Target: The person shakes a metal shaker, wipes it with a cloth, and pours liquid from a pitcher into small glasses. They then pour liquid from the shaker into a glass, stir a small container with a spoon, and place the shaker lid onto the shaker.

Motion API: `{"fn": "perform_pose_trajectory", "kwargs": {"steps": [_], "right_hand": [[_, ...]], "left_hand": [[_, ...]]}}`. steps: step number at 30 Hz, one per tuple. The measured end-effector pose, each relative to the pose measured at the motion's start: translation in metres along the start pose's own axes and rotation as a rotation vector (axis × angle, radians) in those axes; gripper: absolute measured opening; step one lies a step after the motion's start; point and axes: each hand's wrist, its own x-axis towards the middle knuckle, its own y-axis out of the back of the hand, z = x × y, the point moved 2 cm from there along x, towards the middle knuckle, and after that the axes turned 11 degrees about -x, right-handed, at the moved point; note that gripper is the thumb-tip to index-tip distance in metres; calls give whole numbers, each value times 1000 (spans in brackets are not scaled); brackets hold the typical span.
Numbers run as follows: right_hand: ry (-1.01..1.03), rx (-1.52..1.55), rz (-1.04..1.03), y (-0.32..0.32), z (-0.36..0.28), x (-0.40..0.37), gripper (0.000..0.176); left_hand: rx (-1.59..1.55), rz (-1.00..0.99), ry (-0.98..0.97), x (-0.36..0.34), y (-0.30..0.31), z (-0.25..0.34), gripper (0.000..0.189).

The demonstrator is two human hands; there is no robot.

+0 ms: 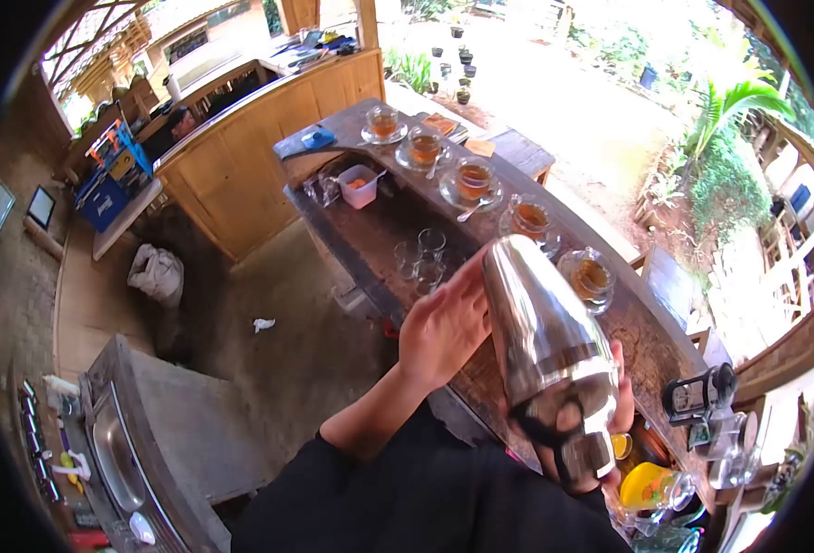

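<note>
A shiny metal shaker (pixel 543 323) is held up over the wooden counter (pixel 647 341), tilted, its narrower cup toward the lower right. My right hand (pixel 621 396) is wrapped round its lower right side, with fingers showing at the edge. My left hand (pixel 444 332) lies against the shaker's upper left side, its fingers stretched out and partly hidden behind the metal. Beyond the shaker, glass cups of tea on saucers stand in a row, among them one cup (pixel 473 181) and the nearest one (pixel 591 276).
Empty glasses (pixel 431 241) and a pink tub (pixel 358 187) stand in the counter's recess. A French press (pixel 699 394) and a yellow-filled jug (pixel 645 486) are at the lower right. A sink (pixel 118 461) is at the lower left. A person's head (pixel 182 123) shows behind the wooden partition.
</note>
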Motion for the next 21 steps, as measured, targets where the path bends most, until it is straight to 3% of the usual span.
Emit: {"fn": "perform_pose_trajectory", "kwargs": {"steps": [2,3,5,6,7,10,11,13,14,15,17,18,19,21], "right_hand": [[613,-906,-501,-28,-21,4,92],[1428,-530,-334,-109,-52,0,103],[1000,-1051,-479,-72,-84,-10,111],[1027,-627,-67,-51,-47,-13,115],[1024,-630,-67,-54,-54,-14,115],[967,-1293,-336,-71,-92,-19,109],[997,-978,-261,-5,-12,3,115],[1043,-1371,-427,-58,-74,-11,113],[1000,-1216,-485,-59,-92,-17,105],[1172,-1362,-367,-21,-70,-8,102],[1044,-495,259,-35,-32,-10,84],[1209,-1058,-88,-61,-78,-14,79],[1209,-1153,-185,-74,-85,-12,75],[1117,-1124,-326,-82,-111,-22,64]], "left_hand": [[-16,102,-38,9,11,5,62],[-14,103,-44,6,9,5,62],[-65,44,-10,1,0,3,60],[-32,19,-4,-2,-8,-2,58],[-34,23,-4,-1,-9,-3,58],[-15,78,-35,7,2,1,59],[-19,73,-31,5,1,-1,59],[8,132,-86,3,1,-4,62],[-26,74,-39,-1,-10,-6,62],[-27,54,-29,3,-14,-8,62],[35,33,18,0,-17,-14,62],[-43,27,46,5,-5,-13,64],[-51,30,58,5,-6,-15,64],[-41,241,-54,5,-14,-14,67]]}}
